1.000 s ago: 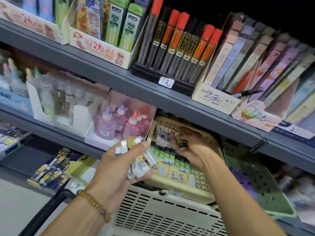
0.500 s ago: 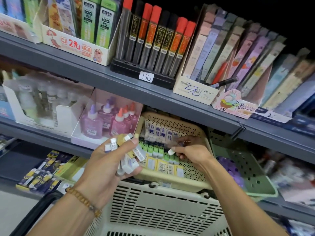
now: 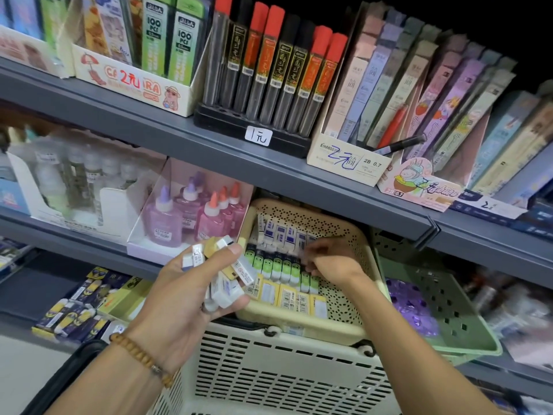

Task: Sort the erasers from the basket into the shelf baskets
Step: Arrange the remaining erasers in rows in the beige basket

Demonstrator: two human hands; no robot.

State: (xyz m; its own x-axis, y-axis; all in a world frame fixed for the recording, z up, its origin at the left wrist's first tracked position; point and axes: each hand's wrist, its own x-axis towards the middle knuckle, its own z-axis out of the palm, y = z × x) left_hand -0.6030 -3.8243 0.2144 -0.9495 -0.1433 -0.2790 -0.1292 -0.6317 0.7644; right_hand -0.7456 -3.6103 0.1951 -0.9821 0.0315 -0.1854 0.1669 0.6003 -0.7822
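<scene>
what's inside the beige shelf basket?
The beige shelf basket holds rows of erasers: blue-white, green-white, yellow. The right hand covers some; whether it holds one is unclear.

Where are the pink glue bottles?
In the head view, the pink glue bottles stand on the middle shelf, left of centre, just left of the cream shelf basket and above the left hand.

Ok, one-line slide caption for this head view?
Left hand holds a bunch of erasers while right hand reaches into the cream shelf basket.
</scene>
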